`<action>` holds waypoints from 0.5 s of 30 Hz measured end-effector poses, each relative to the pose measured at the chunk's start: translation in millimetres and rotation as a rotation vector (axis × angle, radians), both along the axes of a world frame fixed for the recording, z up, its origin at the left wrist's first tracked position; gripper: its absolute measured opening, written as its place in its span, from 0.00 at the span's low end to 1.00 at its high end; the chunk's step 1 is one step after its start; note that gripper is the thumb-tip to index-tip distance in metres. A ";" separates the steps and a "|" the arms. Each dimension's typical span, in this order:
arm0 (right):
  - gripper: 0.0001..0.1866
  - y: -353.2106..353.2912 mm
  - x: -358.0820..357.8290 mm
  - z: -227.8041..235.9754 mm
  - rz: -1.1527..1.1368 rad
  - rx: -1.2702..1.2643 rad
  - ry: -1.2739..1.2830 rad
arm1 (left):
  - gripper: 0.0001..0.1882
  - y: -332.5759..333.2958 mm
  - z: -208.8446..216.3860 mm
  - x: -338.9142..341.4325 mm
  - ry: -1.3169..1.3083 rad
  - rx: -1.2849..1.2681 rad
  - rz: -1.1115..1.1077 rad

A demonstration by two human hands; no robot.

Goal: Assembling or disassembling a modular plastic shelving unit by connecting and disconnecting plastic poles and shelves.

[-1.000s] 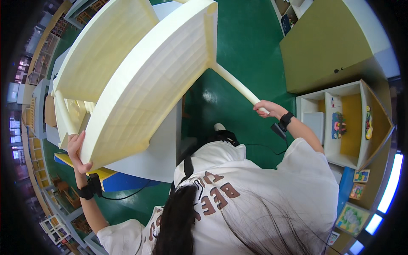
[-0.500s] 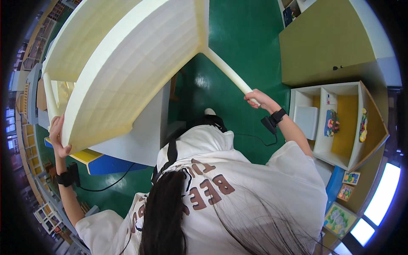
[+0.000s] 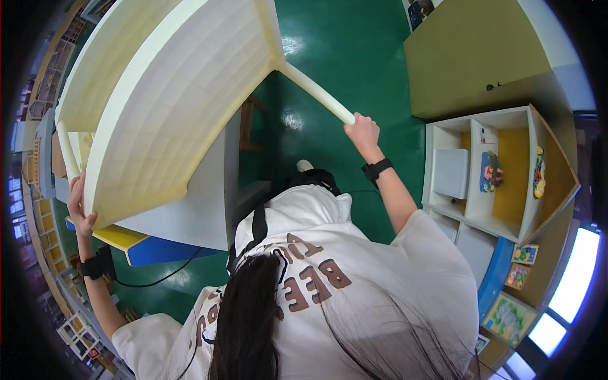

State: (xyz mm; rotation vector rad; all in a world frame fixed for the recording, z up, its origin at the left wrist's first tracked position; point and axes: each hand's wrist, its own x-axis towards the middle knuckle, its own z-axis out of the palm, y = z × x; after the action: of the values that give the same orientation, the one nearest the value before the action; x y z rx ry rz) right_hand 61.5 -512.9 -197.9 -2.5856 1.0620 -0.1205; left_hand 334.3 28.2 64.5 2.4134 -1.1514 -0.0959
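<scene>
Right hand (image 3: 365,133) shifted since earlier, now wrapped round the leg (image 3: 316,92) tip of the cream furniture piece (image 3: 180,107), left hand (image 3: 78,208) clasping its lower corner, piece tilted over the grey surface (image 3: 206,193)

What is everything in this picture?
Frame: one, cream, upper left.
Table: one, grey, partly hidden by the frame.
Block: one, blue and yellow, lower left.
Floor: one, green, centre.
Cabinet: one, olive, upper right.
Shelf unit: one, white and brown, right.
Ornaments: two, multicoloured, on the shelf unit.
Pictures: at least three, multicoloured, lower right.
Background furniture: uncountable, mixed, far left.
Wristbands: two, black, one per wrist.
Shirt: one, white, bottom centre.
Hair: dark, bottom centre.
Left hand: one, bare, on the frame's lower left edge.
Right hand: one, bare, around the end of the frame's pole.
</scene>
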 end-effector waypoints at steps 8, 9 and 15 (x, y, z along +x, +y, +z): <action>0.16 -17.0 -9.9 1.4 0.291 0.059 -0.078 | 0.46 0.3 -5.3 4.0 -0.036 -0.044 -0.019; 0.16 -26.1 -8.8 5.6 0.300 0.055 -0.079 | 0.46 -0.2 -4.5 3.2 -0.037 -0.048 -0.010; 0.19 -69.9 11.9 6.0 0.270 1.318 0.264 | 0.43 4.2 -0.1 0.3 -0.064 0.008 -0.005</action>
State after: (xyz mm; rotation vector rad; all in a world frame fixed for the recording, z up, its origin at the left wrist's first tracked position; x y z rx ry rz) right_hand 73.4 -582.8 -191.8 -1.4846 0.5065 0.7439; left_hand 334.6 32.4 64.4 2.4370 -1.1878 -0.0250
